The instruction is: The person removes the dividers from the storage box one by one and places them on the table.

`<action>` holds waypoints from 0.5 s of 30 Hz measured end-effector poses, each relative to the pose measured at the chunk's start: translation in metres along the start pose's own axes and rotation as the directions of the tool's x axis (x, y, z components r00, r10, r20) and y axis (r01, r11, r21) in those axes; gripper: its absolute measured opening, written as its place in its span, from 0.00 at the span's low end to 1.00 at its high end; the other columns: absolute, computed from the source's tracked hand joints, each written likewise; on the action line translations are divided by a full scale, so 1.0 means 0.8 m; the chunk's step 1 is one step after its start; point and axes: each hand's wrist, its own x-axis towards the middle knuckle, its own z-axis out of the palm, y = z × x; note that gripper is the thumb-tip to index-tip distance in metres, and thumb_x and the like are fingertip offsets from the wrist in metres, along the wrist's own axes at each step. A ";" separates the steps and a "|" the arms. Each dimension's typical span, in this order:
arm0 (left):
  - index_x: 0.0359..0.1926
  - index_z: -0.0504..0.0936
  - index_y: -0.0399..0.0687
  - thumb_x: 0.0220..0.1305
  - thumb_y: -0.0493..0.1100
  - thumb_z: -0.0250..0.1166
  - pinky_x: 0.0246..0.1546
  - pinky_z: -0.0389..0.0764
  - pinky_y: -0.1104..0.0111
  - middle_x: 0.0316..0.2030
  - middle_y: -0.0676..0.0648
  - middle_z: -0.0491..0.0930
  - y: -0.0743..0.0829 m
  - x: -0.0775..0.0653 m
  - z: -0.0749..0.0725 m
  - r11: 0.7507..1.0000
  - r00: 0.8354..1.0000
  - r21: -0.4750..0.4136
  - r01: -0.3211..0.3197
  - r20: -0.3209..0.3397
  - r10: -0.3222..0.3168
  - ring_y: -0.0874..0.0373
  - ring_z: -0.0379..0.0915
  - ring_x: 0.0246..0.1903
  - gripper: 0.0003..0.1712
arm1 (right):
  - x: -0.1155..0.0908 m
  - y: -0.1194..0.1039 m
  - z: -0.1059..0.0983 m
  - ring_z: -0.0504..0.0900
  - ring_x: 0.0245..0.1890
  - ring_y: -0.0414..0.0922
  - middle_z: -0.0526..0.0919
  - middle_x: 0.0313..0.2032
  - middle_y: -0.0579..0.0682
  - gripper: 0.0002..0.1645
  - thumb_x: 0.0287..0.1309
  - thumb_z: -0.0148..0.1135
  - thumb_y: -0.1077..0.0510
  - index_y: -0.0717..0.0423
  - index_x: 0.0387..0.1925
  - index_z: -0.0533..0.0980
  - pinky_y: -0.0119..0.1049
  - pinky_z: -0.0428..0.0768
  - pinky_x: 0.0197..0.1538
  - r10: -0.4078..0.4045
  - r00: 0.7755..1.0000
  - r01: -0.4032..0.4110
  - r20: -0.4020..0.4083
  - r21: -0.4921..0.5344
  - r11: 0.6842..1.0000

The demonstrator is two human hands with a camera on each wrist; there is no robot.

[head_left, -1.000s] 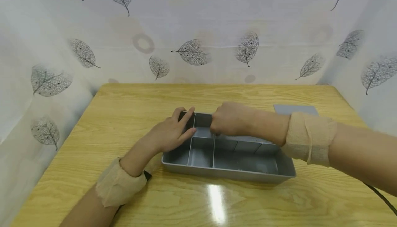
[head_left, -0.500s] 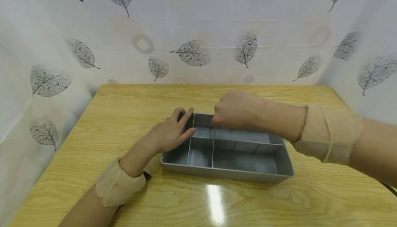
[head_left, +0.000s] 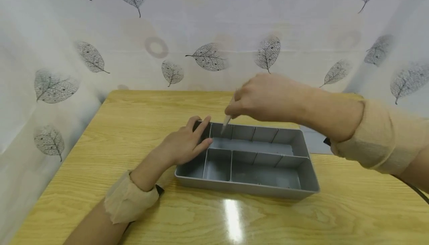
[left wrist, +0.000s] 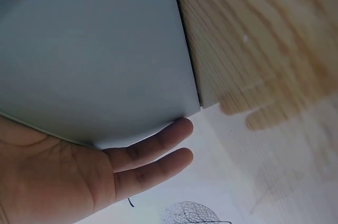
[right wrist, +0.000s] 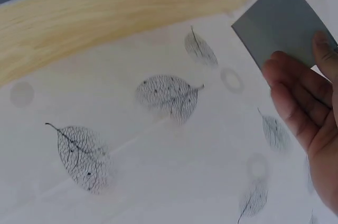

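Observation:
A long grey divider box [head_left: 247, 190] stands on the table, split by a lengthwise wall and thin cross dividers. My left hand [head_left: 182, 144] rests on its left end with fingers spread near the far rim. In the left wrist view, straight fingers [left wrist: 153, 152] touch the far corner of the box's outer wall [left wrist: 95, 55]. Above the back compartment, my right hand [head_left: 264, 96] pinches a small flat grey divider plate [head_left: 226, 124], seen nearly edge-on. The right wrist view shows this plate [right wrist: 280, 26] face-on between thumb and fingers.
A flat grey sheet [head_left: 315, 142] lies on the wooden table [head_left: 147, 111] beyond the box's right end, partly hidden by my right arm. A leaf-patterned curtain [head_left: 187, 21] surrounds the back and sides. A dark cable [head_left: 410, 187] trails from the right wrist.
My right hand has risen out of the back compartment, bringing the divider plate up with it; that compartment now shows undivided to the right. My left hand and the box have hardly moved.

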 end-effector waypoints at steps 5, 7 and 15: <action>0.73 0.37 0.56 0.68 0.68 0.34 0.25 0.77 0.60 0.66 0.39 0.49 0.001 0.001 -0.001 1.000 1.000 -0.018 0.002 0.010 -0.002 0.46 0.71 0.43 0.40 | -0.037 0.009 -0.019 0.77 0.19 0.39 0.82 0.24 0.42 0.08 0.53 0.63 0.54 0.47 0.37 0.80 0.37 0.76 0.20 0.019 0.966 -0.010 -0.257 0.035 0.999; 0.73 0.37 0.56 0.67 0.68 0.34 0.25 0.77 0.60 0.66 0.38 0.49 0.001 0.001 -0.002 1.000 1.000 -0.018 -0.001 0.010 0.001 0.46 0.71 0.43 0.40 | -0.059 0.011 -0.021 0.76 0.17 0.38 0.81 0.24 0.42 0.09 0.59 0.58 0.51 0.48 0.38 0.80 0.37 0.75 0.19 0.047 0.953 -0.039 -0.300 0.033 0.999; 0.72 0.36 0.57 0.67 0.69 0.32 0.23 0.76 0.64 0.66 0.38 0.48 0.000 0.000 -0.001 0.999 1.000 -0.032 -0.006 0.020 0.007 0.49 0.73 0.39 0.41 | -0.139 0.005 -0.015 0.74 0.14 0.37 0.83 0.26 0.42 0.27 0.70 0.37 0.42 0.51 0.37 0.80 0.37 0.75 0.17 0.143 0.931 -0.149 -0.337 0.007 0.989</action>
